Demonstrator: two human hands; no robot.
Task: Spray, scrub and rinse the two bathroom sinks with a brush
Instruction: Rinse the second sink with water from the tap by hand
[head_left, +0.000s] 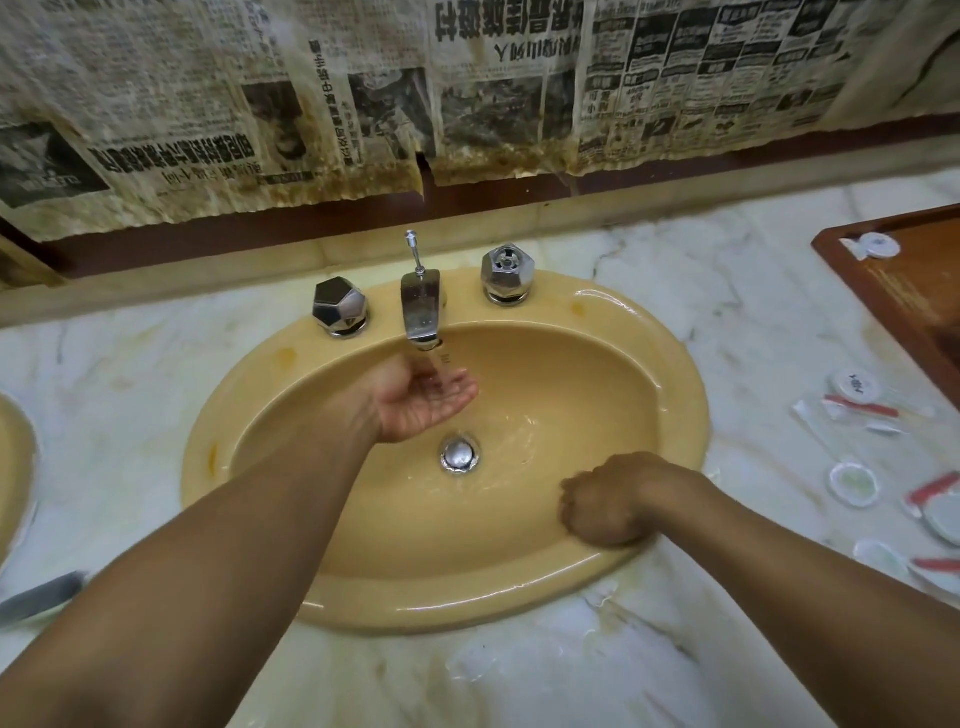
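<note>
Counter (727, 291): marble, wet patches near front.
Sink (675, 395): yellow, wet; rinse stage, likely.
Second sink (13, 467): edge only, state unclear.
Left hand (421, 397): cupped, spread under the tap (421, 306).
Right hand (605, 501): curled, rubbing the basin wall.
Brush: possibly the grey object (41, 595) at left.

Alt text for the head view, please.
A left hand cups water under the running tap of a yellow sink, while the right hand, curled, rests on the basin's near wall.
</note>
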